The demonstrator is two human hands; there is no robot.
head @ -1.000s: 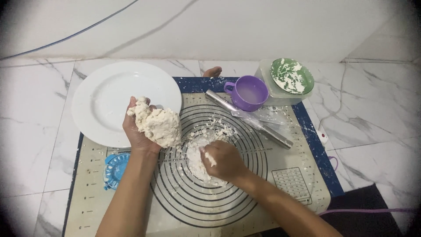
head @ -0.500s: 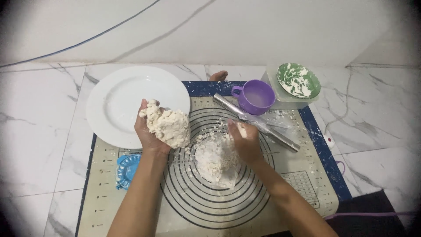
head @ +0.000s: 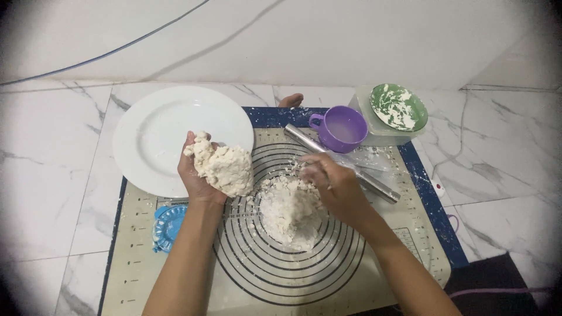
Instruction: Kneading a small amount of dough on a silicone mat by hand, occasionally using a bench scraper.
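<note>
Since a moment ago the right hand (head: 336,187) has slid, fingers spread, onto the crumbly dough pile (head: 291,210) beside the rolling pin (head: 342,164), while the left hand (head: 196,175) grips a dough lump (head: 225,168) near the white plate (head: 152,126) and purple cup (head: 341,129).

No packages, labels, signs or screens anywhere on the mat or floor

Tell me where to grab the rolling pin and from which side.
Grip the rolling pin at its far upper-left end, coming from above. It lies flat and diagonal on the mat, a thin metal cylinder. That end is bare, though the purple cup sits close beside it. The right hand and a clear plastic bag crowd its middle.
</note>
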